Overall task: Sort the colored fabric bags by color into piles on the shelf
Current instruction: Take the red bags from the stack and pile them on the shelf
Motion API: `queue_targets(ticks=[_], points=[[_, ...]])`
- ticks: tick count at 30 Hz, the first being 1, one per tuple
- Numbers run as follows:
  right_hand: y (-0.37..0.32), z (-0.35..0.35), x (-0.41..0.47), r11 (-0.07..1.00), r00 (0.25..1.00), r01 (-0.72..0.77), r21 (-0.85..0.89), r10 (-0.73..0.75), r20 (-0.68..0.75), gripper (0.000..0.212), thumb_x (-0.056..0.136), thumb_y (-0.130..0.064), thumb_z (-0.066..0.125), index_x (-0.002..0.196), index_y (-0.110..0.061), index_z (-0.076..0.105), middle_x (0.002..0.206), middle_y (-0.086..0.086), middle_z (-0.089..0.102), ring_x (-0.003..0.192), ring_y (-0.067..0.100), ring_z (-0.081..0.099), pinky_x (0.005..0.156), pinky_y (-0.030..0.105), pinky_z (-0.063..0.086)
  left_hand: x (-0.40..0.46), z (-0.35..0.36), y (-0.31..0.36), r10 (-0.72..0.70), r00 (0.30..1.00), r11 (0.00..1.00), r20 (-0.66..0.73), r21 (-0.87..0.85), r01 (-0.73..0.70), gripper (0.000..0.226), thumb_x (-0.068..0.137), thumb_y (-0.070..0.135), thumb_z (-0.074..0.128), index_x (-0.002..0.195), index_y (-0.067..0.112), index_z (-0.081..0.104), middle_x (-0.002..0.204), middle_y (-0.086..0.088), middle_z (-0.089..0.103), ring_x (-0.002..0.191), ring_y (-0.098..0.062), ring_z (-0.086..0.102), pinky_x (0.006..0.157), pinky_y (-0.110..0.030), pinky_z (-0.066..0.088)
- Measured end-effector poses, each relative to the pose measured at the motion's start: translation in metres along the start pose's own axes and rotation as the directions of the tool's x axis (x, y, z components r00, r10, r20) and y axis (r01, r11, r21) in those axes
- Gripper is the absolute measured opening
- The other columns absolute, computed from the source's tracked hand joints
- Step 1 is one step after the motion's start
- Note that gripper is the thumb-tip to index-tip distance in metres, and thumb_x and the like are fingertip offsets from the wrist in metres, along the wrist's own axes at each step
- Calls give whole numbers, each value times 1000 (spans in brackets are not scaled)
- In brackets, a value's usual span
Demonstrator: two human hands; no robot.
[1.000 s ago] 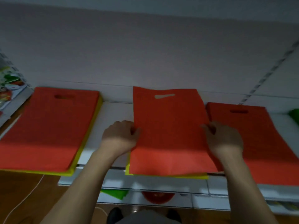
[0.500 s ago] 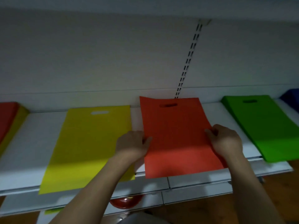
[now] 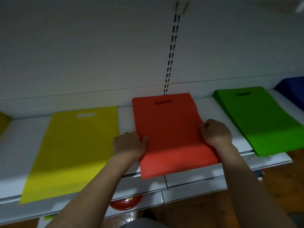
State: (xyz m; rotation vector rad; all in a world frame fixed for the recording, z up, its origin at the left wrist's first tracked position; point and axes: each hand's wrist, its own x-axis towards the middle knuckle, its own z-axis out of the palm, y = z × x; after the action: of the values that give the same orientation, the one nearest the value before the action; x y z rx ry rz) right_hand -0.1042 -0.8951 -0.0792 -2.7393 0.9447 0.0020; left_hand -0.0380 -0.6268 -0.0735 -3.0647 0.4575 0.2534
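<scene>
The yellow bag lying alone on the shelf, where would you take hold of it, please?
Pinch the near end of the yellow bag, coming from the front: it overhangs the edge of the shelf, so fingers can slip underneath. The rest lies flat, and its handle slot sits far back by the wall.

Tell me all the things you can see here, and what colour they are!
orange bags: one pile, orange-red, middle of the shelf, held at both side edges
yellow bag: one, yellow, flat on the shelf left of the orange pile
yellow edge: one, yellow, far left, mostly cut off
green bags: one pile, green, right of the orange pile
blue pile: one, dark blue, far right, partly cut off
shelf: one, white, under all the bags
slotted rail: one, black slots, on the white back wall
round object: one, red, below the shelf
left hand: one, grips the orange pile's left edge
right hand: one, grips its right edge
</scene>
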Motion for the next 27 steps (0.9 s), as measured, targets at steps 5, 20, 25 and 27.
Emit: queue_targets(ticks=[5, 20, 25, 27], points=[[-9, 1, -5, 1000, 1000, -27, -9, 27, 15, 45, 96, -49, 44, 111, -8, 54, 111, 14, 59, 103, 32, 55, 79, 36, 42, 2, 0, -9, 16, 1000, 998, -15, -62, -17, 47, 101, 49, 29, 107, 15, 60, 112, -13, 64, 105, -32, 61, 82, -33, 43], [-228, 14, -93, 838, 848, 529, 137, -516, -120, 44, 89, -48, 51, 120, -17, 55, 114, 7, 61, 110, 29, 54, 89, 38, 36, -40, -13, -177, -170, 968, 941, -186, -322, 103, 28, 95, 47, 49, 83, 23, 57, 88, -4, 68, 92, -28, 63, 72, -31, 40], [-327, 41, -141, 740, 745, 654, 156, -666, 32, 41, 91, -49, 51, 121, -21, 52, 115, 1, 61, 109, 23, 56, 92, 36, 38, -68, -4, -273, -291, 895, 919, -339, -360, 162, 42, 82, 53, 41, 67, 18, 59, 58, -4, 60, 59, -31, 62, 55, -33, 45], [-363, 52, -162, 715, 716, 678, 171, -695, 67, 39, 91, -49, 52, 119, -22, 53, 114, 0, 62, 109, 23, 57, 93, 36, 38, -84, -8, -311, -349, 878, 901, -327, -374, 219, 39, 83, 48, 48, 65, 16, 60, 58, -8, 62, 57, -33, 63, 53, -33, 45]])
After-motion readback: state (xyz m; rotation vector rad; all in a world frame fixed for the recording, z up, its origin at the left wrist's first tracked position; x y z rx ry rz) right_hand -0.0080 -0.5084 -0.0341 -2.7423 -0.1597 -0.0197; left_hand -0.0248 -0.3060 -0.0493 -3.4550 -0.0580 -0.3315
